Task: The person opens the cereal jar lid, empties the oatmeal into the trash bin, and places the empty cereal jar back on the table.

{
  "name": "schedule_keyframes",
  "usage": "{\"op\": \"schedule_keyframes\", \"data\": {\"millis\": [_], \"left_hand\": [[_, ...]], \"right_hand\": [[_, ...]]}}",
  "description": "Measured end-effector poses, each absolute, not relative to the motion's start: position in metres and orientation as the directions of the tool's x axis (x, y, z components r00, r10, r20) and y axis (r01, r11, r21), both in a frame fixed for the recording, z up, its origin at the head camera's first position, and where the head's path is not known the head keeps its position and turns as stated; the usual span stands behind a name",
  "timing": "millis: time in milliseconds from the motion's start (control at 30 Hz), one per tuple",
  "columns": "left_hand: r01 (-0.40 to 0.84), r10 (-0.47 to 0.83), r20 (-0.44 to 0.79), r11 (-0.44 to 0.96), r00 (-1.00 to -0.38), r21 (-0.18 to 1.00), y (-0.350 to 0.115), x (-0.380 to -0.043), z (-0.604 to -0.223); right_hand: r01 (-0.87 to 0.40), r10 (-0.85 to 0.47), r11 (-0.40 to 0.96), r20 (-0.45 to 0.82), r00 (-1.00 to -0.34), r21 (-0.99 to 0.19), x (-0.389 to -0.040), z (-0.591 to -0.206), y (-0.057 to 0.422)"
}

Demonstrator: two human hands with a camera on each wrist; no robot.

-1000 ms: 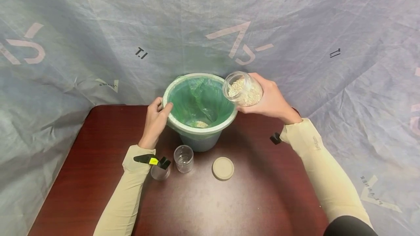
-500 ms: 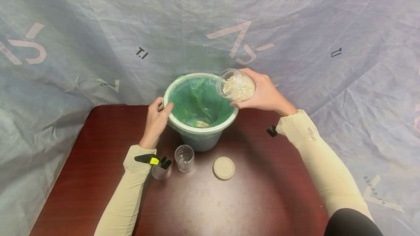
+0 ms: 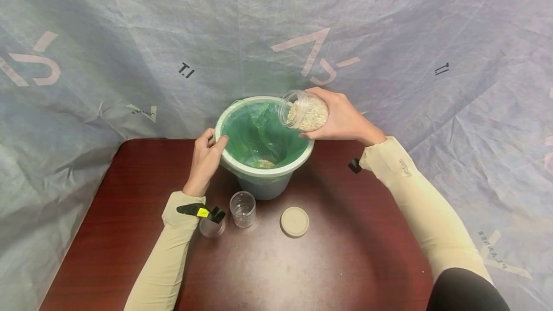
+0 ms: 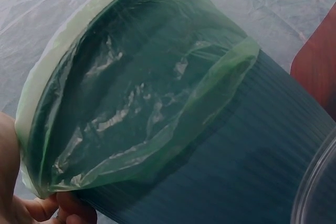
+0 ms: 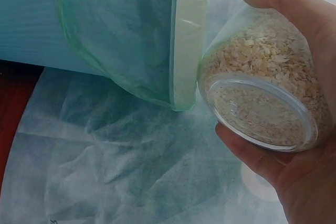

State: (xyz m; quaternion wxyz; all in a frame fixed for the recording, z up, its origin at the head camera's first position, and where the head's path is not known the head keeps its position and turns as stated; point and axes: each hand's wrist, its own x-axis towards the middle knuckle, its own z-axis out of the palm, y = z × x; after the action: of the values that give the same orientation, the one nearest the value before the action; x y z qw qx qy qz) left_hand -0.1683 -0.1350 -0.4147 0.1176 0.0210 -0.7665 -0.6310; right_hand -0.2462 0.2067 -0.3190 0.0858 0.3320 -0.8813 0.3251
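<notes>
My right hand [image 3: 341, 115] grips a clear jar [image 5: 262, 85] of pale flakes that look like oats. The jar is tilted, its open mouth facing left above the right part of a bucket [image 3: 264, 185]. A translucent green bag [image 4: 142, 103] lines the bucket and folds down over its pale rim. A small heap of flakes [image 3: 264, 163] lies at the bottom of the liner. On the left side, my left hand [image 3: 205, 162] pinches the bucket's rim, thumb at the inner edge and fingers outside, over the bag.
In front of the bucket stands a clear jar [image 3: 243, 210]. Another clear container [image 3: 211, 228] is partly covered by the left wrist's camera. A round beige lid [image 3: 294, 221] lies on the dark red table [image 3: 337, 272]. Grey printed sheeting [image 3: 242, 23] hangs right behind the bucket.
My right hand has moved left with the jar, carrying its mouth from the bucket's right edge further over the opening. The left hand stays on the rim.
</notes>
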Motion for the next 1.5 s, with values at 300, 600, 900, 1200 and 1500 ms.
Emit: {"op": "schedule_keyframes", "data": {"millis": [300, 600, 900, 1200, 1500], "left_hand": [[0.120, -0.181, 0.159, 0.205, -0.971, 0.971, -0.136, -0.169, -0.416], [0.117, -0.182, 0.155, 0.202, -0.971, 0.972, -0.137, -0.171, -0.419], [0.126, -0.177, 0.162, 0.199, -0.971, 0.972, -0.136, -0.171, -0.419], [0.119, -0.194, 0.157, 0.196, -0.968, 0.973, -0.135, -0.172, -0.419], [0.128, -0.184, 0.162, 0.186, -0.969, 0.974, -0.133, -0.171, -0.418]], "right_hand": [[-0.650, -0.568, 0.584, 0.327, -0.755, -0.487, -0.248, -0.312, 0.201], [-0.685, -0.605, 0.596, 0.326, -0.726, -0.420, -0.254, -0.308, 0.200], [-0.697, -0.635, 0.622, 0.293, -0.715, -0.355, -0.256, -0.302, 0.198], [-0.710, -0.658, 0.631, 0.269, -0.703, -0.311, -0.258, -0.300, 0.197], [-0.727, -0.682, 0.632, 0.253, -0.686, -0.267, -0.257, -0.299, 0.196]]}}
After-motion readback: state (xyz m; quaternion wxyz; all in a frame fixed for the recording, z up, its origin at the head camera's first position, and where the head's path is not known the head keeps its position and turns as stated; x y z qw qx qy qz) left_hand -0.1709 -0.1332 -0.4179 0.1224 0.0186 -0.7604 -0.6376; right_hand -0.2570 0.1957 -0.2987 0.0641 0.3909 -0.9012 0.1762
